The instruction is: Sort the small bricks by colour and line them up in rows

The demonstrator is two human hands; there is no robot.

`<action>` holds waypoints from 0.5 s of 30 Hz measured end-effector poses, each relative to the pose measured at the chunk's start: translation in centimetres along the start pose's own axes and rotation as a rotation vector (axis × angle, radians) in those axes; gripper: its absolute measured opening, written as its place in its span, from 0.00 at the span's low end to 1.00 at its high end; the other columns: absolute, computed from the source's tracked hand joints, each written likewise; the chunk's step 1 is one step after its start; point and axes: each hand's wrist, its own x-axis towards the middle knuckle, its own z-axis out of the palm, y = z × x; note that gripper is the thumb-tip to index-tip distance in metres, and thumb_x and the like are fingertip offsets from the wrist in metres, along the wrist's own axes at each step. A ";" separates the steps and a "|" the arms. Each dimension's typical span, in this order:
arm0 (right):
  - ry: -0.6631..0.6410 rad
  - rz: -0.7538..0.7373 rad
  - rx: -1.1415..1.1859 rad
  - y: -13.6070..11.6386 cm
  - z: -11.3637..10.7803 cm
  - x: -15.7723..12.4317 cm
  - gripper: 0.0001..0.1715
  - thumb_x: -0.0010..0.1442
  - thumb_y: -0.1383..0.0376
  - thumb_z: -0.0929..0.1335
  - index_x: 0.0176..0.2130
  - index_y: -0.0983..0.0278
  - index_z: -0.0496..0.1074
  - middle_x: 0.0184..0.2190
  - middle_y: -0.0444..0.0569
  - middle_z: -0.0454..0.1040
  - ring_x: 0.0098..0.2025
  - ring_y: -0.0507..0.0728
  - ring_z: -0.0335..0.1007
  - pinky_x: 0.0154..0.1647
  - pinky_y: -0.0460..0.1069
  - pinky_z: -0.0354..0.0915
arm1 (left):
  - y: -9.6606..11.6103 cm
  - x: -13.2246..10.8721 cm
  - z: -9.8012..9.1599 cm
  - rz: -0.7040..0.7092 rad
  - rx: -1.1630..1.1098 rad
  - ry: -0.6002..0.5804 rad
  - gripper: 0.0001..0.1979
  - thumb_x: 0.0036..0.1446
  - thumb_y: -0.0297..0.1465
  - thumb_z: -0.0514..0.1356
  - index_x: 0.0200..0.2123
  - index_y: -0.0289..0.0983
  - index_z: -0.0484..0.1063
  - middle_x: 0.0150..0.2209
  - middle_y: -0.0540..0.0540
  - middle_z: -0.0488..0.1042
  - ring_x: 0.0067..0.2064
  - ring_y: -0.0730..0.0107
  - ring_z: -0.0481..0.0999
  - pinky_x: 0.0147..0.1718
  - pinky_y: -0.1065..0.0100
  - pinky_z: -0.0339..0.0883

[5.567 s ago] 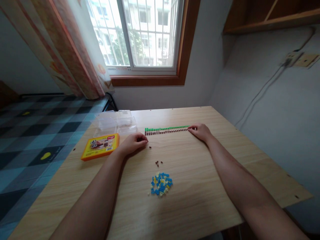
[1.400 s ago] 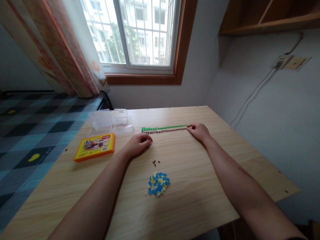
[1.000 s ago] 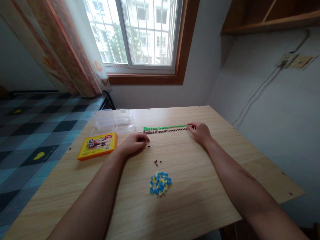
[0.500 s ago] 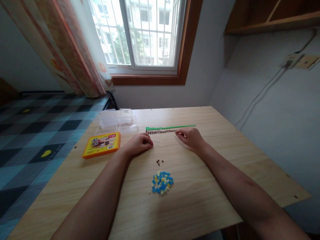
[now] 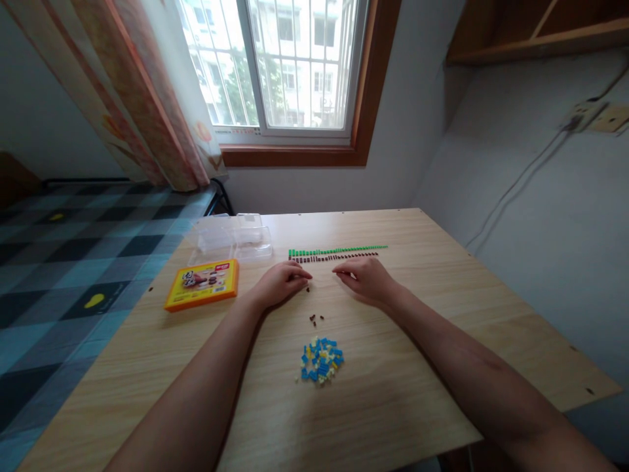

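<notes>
Loose brown brick [image 5: 308, 290] nearest to left hand [image 5: 285, 284]

The left grip is slightly parted, this brick just beside its fingertips. The right hand [image 5: 366, 278] has its fingertips close together; what either holds, I cannot tell. Beyond, the brown brick row [image 5: 339, 257] runs sideways.

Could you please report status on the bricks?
Left grip beside a loose brown brick; right grip just short of the brown row; contents of both unclear; blue-and-yellow pile nearer the camera.

Table [image 5: 393, 367] is wood-grained, smooth, faintly glossy toward the far edge. Bricks [image 5: 323, 370] and box [image 5: 202, 285] look like smooth plastic; trays [image 5: 211, 252], clear glossy plastic. Curtain [image 5: 132, 85] and bedspread [image 5: 122, 236] are matt cloth.
</notes>
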 end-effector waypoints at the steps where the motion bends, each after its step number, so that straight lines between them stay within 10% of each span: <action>1: -0.018 -0.016 0.007 -0.4 0.1 0.0 0.10 0.64 0.66 0.68 0.41 0.59 0.81 0.37 0.46 0.83 0.37 0.54 0.77 0.38 0.47 0.64 | -0.1 0.0 0.0 -0.011 -0.015 -0.002 0.09 0.59 0.33 0.62 0.39 0.39 0.82 0.40 0.44 0.78 0.43 0.64 0.76 0.47 0.62 0.70; 15: -0.064 -0.081 0.046 -1.6 1.5 -0.3 0.12 0.66 0.67 0.66 0.43 0.59 0.80 0.38 0.47 0.82 0.37 0.53 0.76 0.40 0.47 0.64 | 0.0 -0.2 -1.5 -0.001 -0.126 -0.195 0.10 0.51 0.34 0.66 0.38 0.40 0.83 0.43 0.45 0.75 0.45 0.64 0.76 0.49 0.62 0.69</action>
